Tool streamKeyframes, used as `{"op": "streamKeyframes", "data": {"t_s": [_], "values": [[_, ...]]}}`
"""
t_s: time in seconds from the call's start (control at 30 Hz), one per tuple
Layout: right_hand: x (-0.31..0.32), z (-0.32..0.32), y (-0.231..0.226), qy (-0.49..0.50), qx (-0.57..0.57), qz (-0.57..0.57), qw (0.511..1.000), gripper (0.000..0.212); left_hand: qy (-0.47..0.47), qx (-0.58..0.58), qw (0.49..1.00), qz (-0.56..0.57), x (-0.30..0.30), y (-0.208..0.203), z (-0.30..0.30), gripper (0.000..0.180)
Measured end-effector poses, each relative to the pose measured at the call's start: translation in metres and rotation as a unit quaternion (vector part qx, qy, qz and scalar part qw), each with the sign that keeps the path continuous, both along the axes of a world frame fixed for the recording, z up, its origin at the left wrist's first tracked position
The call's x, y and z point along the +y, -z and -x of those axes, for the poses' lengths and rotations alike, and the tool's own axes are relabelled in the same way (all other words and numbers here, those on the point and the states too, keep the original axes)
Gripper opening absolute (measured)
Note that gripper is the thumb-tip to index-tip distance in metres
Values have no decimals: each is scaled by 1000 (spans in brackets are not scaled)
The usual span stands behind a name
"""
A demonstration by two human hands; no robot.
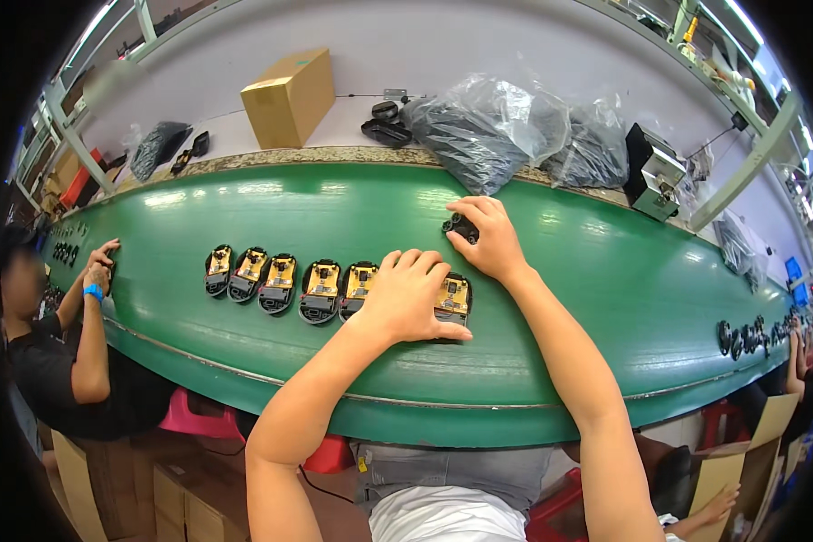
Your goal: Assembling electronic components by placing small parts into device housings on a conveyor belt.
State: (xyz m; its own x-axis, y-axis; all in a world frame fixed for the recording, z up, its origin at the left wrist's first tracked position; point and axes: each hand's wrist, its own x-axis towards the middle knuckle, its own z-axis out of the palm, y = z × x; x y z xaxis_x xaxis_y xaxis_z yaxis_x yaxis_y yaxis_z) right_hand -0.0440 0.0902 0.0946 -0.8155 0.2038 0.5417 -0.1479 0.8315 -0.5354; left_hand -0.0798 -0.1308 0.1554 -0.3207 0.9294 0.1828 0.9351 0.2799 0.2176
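Observation:
On the green belt lies a row of opened computer mice, black bases with yellow-brown circuit boards. My left hand (405, 300) bends over the right end of the row, its fingers and thumb around the last opened mouse (456, 296). It hides part of the row beneath it. Another opened mouse (320, 291) lies just left of that hand. Farther away, my right hand (490, 237) is closed on a small black part with rounded lobes (459, 228), low over the belt; its exact kind is hard to make out.
Along the far ledge stand a cardboard box (289, 99), dark plastic bags (488, 126) and a metal-and-black device (655, 173). A co-worker (59, 334) sits at left. More black parts (750, 336) lie on the belt at far right, near another person.

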Motion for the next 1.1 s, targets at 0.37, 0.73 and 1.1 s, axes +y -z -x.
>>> {"op": "streamKeyframes", "data": {"t_s": [0.37, 0.73, 1.1], "values": [[1, -5, 5, 9, -10, -53, 999, 33, 2, 18, 1000, 24, 2, 4, -13, 109], [-8, -11, -1, -21, -17, -85, 996, 31, -27, 63, 997, -38, 5, 13, -31, 86], [2, -13, -3, -3, -14, -61, 998, 25, 69, 12, 993, -90, 9, 11, -43, 69]]}}
